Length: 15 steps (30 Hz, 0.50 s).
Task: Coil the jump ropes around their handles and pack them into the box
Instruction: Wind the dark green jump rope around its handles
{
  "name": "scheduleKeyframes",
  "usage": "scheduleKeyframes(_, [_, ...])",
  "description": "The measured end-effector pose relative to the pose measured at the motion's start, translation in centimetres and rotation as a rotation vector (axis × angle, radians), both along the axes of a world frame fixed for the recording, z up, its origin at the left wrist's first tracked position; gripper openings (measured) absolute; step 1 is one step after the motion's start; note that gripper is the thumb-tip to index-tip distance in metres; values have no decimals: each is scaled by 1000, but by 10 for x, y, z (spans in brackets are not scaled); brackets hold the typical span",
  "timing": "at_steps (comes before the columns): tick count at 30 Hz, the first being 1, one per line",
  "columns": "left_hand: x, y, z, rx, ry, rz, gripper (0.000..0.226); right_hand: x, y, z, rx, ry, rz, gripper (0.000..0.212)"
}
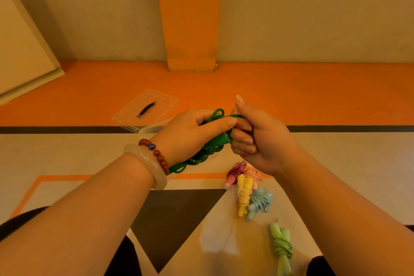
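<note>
The green jump rope (197,159) is held up in the air between both hands, above the floor (336,152) and in front of the person's knees. The left hand (188,134) is clenched round a bunch of its loops, thumb stretched along the top, and more green cord hangs down in loose turns under that wrist. The right hand (262,141) has its fingers curled in round the rope beside the green handle (224,139), with the thumb sticking up; the two hands touch at the fingertips. On the left wrist sit a pale bangle (145,161) and a bracelet of red beads (160,157). Just below the right hand, five ropes lie coiled around their handles on the floor: a magenta rope (234,175) and a peach rope (252,172) side by side, a yellow rope (244,195) and a light blue rope (259,203) touching each other just nearer the person, and a light green rope (282,246) a little apart, nearest the right knee. Beyond the left hand, on the orange band of floor, rests the clear plastic box (156,101), its lid on top with a black carry handle (146,109); its near edge is hidden by the left hand, and only the orange floor shows through its walls. None of the coiled ropes is in it. Behind, a beige wall carries an orange stripe (190,18).
</note>
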<state>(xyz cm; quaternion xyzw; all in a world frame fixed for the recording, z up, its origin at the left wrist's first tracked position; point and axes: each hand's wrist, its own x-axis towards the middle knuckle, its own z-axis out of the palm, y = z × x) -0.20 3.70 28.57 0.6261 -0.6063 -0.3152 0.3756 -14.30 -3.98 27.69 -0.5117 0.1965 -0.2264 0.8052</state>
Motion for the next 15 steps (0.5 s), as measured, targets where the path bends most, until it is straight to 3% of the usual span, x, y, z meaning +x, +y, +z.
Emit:
scheduleKeyframes(11, [-4,2,0,-30,-1,23,89,5,2,-1,-43,-34,26,46])
scheduleKeyframes(15, [-7,3,0,-46,43,17,75,5,1,-6,41,-66,45,45])
